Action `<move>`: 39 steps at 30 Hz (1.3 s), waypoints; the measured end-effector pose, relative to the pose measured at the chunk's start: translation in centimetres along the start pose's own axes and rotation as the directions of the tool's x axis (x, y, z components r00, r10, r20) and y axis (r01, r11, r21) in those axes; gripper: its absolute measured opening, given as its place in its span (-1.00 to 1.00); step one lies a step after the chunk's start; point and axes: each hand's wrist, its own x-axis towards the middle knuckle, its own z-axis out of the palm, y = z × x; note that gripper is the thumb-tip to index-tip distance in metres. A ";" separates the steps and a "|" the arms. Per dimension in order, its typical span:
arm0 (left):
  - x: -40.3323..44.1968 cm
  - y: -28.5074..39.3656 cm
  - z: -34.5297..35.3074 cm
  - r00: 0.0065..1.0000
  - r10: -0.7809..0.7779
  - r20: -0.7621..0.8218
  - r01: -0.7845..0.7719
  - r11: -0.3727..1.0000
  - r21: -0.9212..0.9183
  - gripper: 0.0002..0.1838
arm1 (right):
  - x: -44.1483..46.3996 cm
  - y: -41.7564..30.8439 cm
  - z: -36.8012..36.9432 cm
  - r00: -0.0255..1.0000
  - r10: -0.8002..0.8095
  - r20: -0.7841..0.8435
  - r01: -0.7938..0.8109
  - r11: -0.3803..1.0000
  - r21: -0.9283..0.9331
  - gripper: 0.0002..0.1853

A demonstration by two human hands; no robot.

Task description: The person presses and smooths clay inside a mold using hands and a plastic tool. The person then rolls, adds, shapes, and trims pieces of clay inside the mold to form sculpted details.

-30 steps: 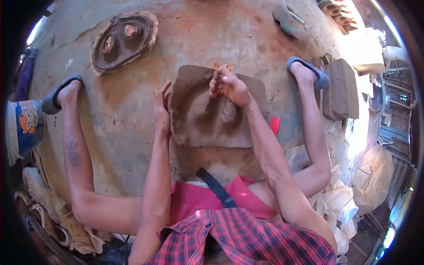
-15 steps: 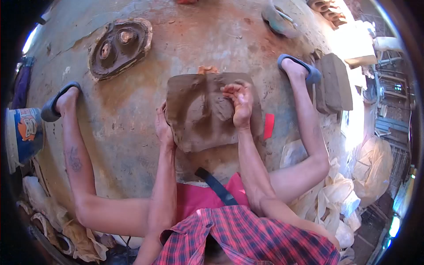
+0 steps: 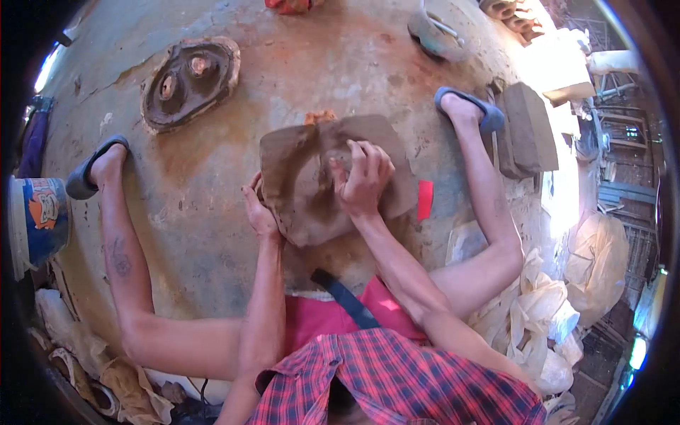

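Note:
A thick brown clay slab (image 3: 297,205) lies on the floor between the legs, its surface dented by hollows and ridges. Part of an orange-brown piece (image 3: 320,116) shows from under its far edge. My left hand (image 3: 261,211) rests along the slab's left edge, fingers stretched out and against the side; some of its fingertips are hidden. On the right half of the slab is my right hand (image 3: 365,177), its fingers bent and slightly apart, the tips at the clay near the middle. Nothing is held in it.
An oval dark mould (image 3: 190,85) with two raised knobs sits far left. Clay blocks (image 3: 525,131) stand by the right foot, near a red strip (image 3: 425,200). A bucket (image 3: 41,223) is at left, plastic bags (image 3: 542,312) at right, and a bowl (image 3: 435,35) farther back.
My right hand has moved left across the slab and turned, fingers now bent onto the clay. The slab's far edge now dips more around its middle. My left hand stays by the left edge.

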 end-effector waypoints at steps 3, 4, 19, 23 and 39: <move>-1.5 -0.4 -2.5 1.000 0.011 0.023 -0.014 0.991 0.133 -0.29 | -1.5 -0.5 0.4 0.996 -0.082 0.024 0.083 0.995 -0.051 -0.55; -1.2 -0.2 -1.7 1.000 0.001 0.010 -0.002 0.999 0.049 -0.30 | -1.3 -0.1 0.9 0.996 -0.085 0.003 0.085 0.994 -0.066 -0.55; -0.6 0.2 1.0 0.997 0.054 0.054 -0.048 0.994 -0.101 -0.34 | -2.9 -1.6 1.0 0.980 -0.172 0.100 0.172 0.985 0.013 -0.52; -0.4 -0.2 -0.6 0.997 0.069 0.029 -0.069 0.998 0.005 -0.35 | 0.9 -5.2 -2.2 0.995 -0.048 -0.086 0.088 0.826 0.556 -0.33; -0.9 -0.2 -0.6 1.000 0.023 -0.008 -0.023 0.998 0.063 -0.37 | 6.6 -4.8 1.8 0.996 -0.042 0.075 -0.044 0.508 0.860 0.06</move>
